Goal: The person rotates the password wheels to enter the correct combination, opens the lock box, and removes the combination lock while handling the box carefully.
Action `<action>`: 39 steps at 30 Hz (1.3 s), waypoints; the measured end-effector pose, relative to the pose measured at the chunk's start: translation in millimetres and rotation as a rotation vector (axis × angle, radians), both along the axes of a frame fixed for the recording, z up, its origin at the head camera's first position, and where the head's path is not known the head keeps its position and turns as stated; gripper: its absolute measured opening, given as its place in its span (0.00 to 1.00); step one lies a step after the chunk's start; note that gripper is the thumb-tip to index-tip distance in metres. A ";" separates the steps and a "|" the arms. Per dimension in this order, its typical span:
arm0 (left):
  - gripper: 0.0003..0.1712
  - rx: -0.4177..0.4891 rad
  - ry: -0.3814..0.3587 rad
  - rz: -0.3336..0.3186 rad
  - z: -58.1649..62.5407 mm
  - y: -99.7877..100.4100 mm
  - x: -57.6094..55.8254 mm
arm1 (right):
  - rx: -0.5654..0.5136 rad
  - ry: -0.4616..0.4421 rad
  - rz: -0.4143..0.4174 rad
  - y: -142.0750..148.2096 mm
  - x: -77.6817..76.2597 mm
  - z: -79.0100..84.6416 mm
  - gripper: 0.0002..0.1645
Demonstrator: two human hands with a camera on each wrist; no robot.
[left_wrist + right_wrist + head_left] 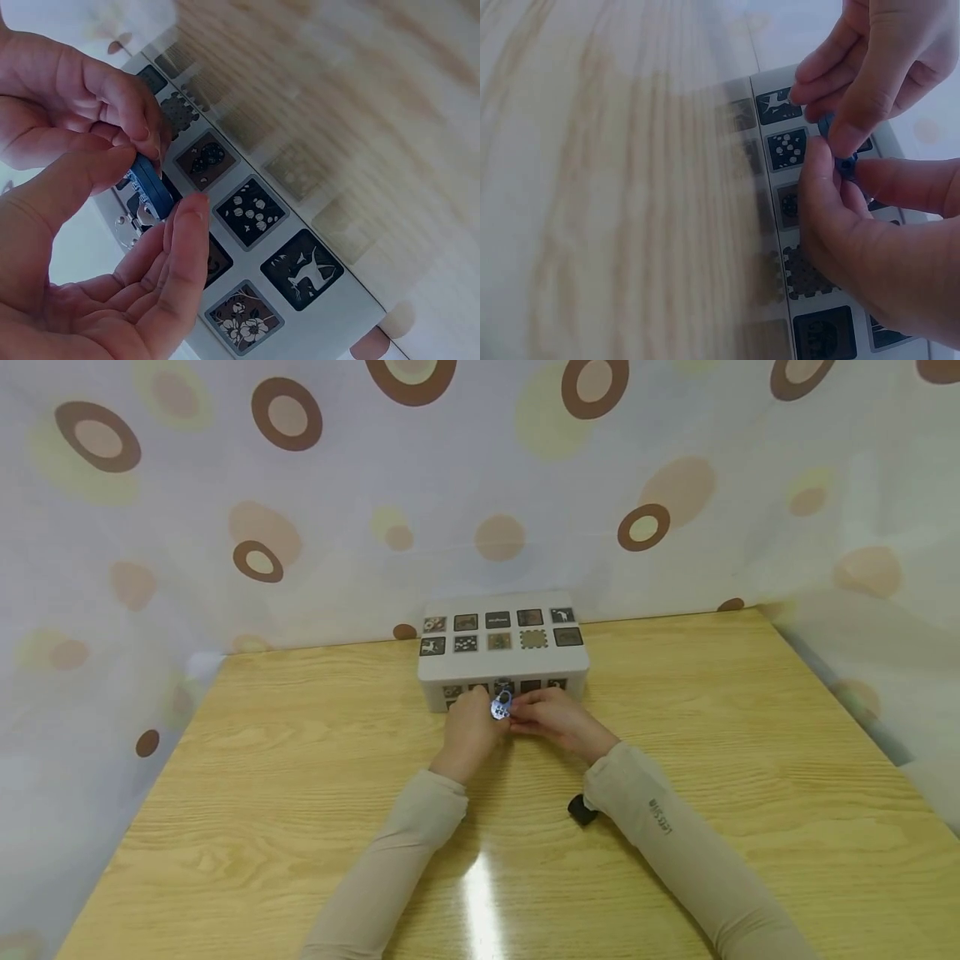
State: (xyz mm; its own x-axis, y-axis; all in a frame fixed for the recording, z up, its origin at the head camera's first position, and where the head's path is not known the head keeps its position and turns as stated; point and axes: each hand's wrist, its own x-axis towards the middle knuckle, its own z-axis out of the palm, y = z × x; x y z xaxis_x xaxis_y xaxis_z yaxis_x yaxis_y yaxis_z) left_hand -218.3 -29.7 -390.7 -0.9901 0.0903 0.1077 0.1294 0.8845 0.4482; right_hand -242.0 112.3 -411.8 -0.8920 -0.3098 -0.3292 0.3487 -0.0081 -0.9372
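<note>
A small blue padlock (500, 705) with a raised shackle is held up in front of a white box (502, 672). The left hand (470, 731) pinches it between thumb and fingers; in the left wrist view the thumb lies on the edge of the blue padlock (152, 187). From the other side, the right hand (558, 720) grips at the padlock's lower end. Thumb and index finger of the right hand (870, 240) close in on it in the right wrist view, where fingers cover most of the padlock. A metal clasp (142, 217) shows on the box's front behind it.
The box, patterned with dark square pictures, stands at the back of a wood-grain table (300, 777). Behind it hangs a white curtain (450, 477) with brown and yellow circles. A small black object (581, 810) is at the right sleeve (660, 818).
</note>
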 end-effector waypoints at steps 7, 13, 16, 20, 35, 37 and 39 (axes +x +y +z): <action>0.17 0.020 -0.014 -0.011 2.2 -1.3 -0.6 | 0.000 -0.001 -0.033 -2.7 -0.7 -1.3 0.16; 0.19 0.019 -0.039 -0.013 3.7 -0.6 -2.2 | -0.060 0.023 -0.025 0.8 -2.6 -6.6 0.14; 0.20 0.013 -0.057 -0.003 3.8 0.2 -3.2 | -0.037 0.018 -0.040 -0.9 -2.2 -5.7 0.15; 0.19 0.004 -0.062 0.003 4.4 0.7 -4.0 | -0.006 -0.005 -0.069 -5.2 1.4 1.8 0.15; 0.18 -0.002 -0.067 -0.044 4.3 -0.2 -5.2 | -0.006 -0.023 -0.068 -7.1 3.3 1.5 0.06; 0.18 -0.004 -0.062 -0.051 4.1 -0.8 -6.1 | -0.014 -0.027 -0.073 -7.6 3.4 1.0 0.05; 0.18 -0.011 -0.056 -0.060 4.0 -1.6 -7.0 | -0.017 -0.031 -0.076 -7.9 3.1 0.2 0.05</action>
State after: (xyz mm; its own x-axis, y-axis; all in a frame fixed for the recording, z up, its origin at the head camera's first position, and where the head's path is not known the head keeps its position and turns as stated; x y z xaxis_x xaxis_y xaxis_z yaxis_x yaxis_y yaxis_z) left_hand -225.3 -31.3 -386.7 -0.9872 0.1509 0.0509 0.1576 0.8809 0.4463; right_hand -238.9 104.4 -411.5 -0.9027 -0.2470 -0.3522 0.3751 -0.0511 -0.9256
